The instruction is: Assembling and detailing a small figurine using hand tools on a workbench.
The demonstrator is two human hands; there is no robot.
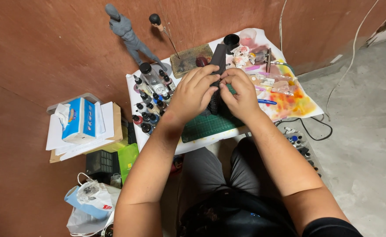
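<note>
My left hand (194, 93) and my right hand (240, 93) are closed together on a long dark grey model part (218, 57) that rises between them above a green cutting mat (210, 125). The part's lower, textured end (213, 104) shows between my palms. Fingers of both hands meet at its middle. The mat lies on a small white table (136, 79), with my knees below it.
Several small paint bottles (148, 109) crowd the table's left. A grey figurine (127, 33) stands behind them, a paint-stained sheet (294, 103) and a black cup (231, 41) lie right. A tissue box (80, 120) sits on papers at left. Cables (309, 129) cross the concrete floor.
</note>
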